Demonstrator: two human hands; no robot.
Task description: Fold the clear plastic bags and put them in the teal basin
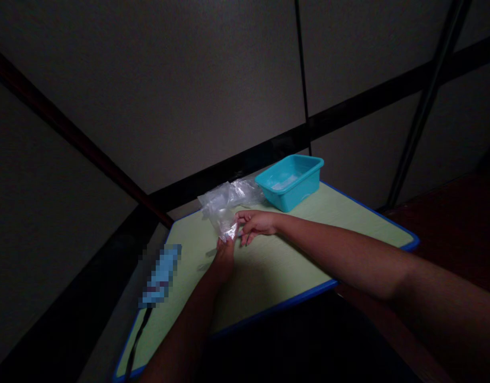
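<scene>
A clear plastic bag [222,217], crinkled and shiny, stands up between my hands over the table. My left hand [225,254] pinches its lower end, thumb and fingers together. From the right, my right hand [259,222] grips the side of the same bag with bent fingers; a small pale bit shows near its thumb, too small to name. More clear plastic [247,190] lies heaped just behind, against the turquoise basin [295,196]. That basin holds something whitish and flat that I cannot make out.
The pale green table [308,255] has a blue edge. At its left side lies a blurred-out light blue object [162,276], with a black strap [138,340] running toward the near corner. A panelled wall [229,80] stands close behind the table.
</scene>
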